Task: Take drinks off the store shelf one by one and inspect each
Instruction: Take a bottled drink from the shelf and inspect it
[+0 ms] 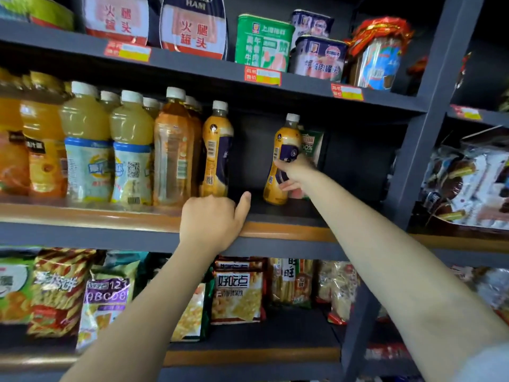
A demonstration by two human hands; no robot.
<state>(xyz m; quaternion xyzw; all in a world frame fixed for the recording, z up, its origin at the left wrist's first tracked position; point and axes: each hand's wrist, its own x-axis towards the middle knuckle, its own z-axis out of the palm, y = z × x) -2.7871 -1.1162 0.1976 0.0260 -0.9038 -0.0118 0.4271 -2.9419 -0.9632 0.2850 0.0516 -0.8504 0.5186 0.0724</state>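
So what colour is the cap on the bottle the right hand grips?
White, on the orange bottle; head view shows it.

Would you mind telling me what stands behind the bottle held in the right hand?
Behind the bottle, gripped by the right hand, stands a green and white carton. Only its upper part shows; the bottle and hand cover the rest, so its label cannot be read fully.

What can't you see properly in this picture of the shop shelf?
- Head view: the right hand grips the orange bottle, covering part of its label.
- The green carton stands behind that bottle, mostly hidden.
- The left hand rests on the shelf edge; its fingertips curl out of sight.
- Price tags are too blurred to read.
- The left-edge bottles are cut off and blurry.
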